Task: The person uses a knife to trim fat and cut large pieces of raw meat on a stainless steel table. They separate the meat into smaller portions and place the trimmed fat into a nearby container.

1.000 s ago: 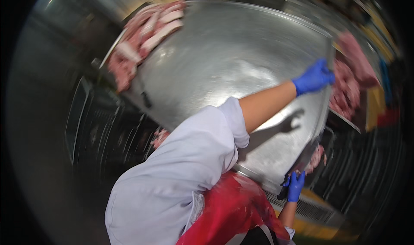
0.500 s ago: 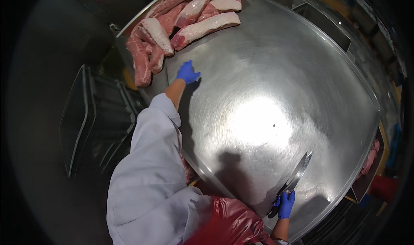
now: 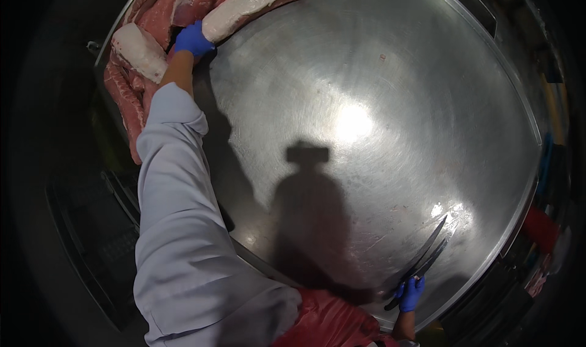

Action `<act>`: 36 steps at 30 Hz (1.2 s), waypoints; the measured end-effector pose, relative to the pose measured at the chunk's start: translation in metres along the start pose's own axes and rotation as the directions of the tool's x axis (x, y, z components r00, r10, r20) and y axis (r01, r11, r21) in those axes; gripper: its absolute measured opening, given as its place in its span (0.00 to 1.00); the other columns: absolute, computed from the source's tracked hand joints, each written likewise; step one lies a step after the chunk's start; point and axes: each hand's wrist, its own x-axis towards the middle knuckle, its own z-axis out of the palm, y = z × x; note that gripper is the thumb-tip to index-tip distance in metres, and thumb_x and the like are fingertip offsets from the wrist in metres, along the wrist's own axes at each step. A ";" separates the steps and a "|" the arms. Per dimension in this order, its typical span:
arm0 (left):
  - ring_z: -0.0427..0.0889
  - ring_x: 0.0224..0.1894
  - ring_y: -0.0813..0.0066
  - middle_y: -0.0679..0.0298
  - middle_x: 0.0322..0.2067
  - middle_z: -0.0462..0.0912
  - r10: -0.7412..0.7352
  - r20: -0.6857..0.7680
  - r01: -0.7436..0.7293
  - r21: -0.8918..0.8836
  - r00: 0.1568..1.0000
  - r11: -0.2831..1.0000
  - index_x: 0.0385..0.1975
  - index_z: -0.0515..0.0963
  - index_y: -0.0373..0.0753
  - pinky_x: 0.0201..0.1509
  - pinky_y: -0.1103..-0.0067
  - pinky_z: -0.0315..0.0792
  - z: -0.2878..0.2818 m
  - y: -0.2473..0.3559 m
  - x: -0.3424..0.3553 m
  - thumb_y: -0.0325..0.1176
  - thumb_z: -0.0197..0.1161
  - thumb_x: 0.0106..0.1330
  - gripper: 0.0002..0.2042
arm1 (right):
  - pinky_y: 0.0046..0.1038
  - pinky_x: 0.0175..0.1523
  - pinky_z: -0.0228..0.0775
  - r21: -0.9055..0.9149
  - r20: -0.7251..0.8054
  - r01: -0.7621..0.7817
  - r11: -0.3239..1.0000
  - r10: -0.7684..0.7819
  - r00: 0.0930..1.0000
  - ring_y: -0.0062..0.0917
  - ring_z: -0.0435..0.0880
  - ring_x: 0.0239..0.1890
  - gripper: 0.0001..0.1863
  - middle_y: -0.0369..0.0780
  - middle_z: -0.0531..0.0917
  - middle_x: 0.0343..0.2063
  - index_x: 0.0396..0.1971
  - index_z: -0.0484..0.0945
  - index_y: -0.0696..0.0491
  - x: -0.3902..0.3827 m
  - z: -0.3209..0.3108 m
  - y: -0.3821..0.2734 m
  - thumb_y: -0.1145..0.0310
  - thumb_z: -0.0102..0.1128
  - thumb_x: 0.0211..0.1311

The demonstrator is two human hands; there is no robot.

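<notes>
left hand (image 3: 194, 40) in blue glove is clamped on a meat slab (image 3: 247, 8) at the far table (image 3: 378, 121) edge, more slabs (image 3: 131, 72) just beside it. right hand (image 3: 411, 293) fist wrapped round a knife (image 3: 427, 255), blade pointing away over bare steel, well apart from the meat.

Left hand (image 3: 193, 40) reached farther, now on the meat slabs (image 3: 244, 5)

Blue gloves (image 3: 194, 40), pink-and-white meat slabs (image 3: 247, 8), silvery table (image 3: 378, 115), pale sleeve (image 3: 177, 225), seemingly red apron (image 3: 329, 325).
</notes>
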 end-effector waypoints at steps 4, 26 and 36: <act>0.82 0.56 0.45 0.45 0.53 0.83 0.203 0.069 -0.196 -0.096 0.977 0.976 0.60 0.73 0.37 0.60 0.61 0.77 -0.007 -0.014 -0.012 0.52 0.80 0.39 0.45 | 0.22 0.17 0.64 0.030 -0.006 -0.002 1.000 0.002 1.000 0.17 0.70 0.13 0.03 0.32 0.72 0.18 0.40 0.69 0.47 0.001 0.003 0.003 0.71 0.52 0.75; 0.78 0.54 0.43 0.40 0.52 0.77 0.605 0.055 -0.540 -0.394 0.794 0.744 0.63 0.64 0.30 0.59 0.57 0.75 -0.038 0.392 -0.436 0.57 0.77 0.41 0.51 | 0.23 0.21 0.73 0.302 -0.217 0.116 0.946 -0.050 0.975 0.17 0.76 0.20 0.05 0.36 0.79 0.26 0.44 0.71 0.51 -0.050 -0.107 0.087 0.69 0.56 0.75; 0.61 0.71 0.35 0.38 0.73 0.53 0.429 -0.195 -0.461 -0.547 0.882 0.699 0.76 0.50 0.34 0.74 0.52 0.59 -0.031 0.572 -0.518 0.53 0.75 0.55 0.54 | 0.21 0.36 0.77 0.318 0.040 0.204 0.926 -0.228 0.973 0.16 0.80 0.33 0.17 0.36 0.80 0.36 0.58 0.69 0.57 0.015 -0.148 0.074 0.70 0.55 0.75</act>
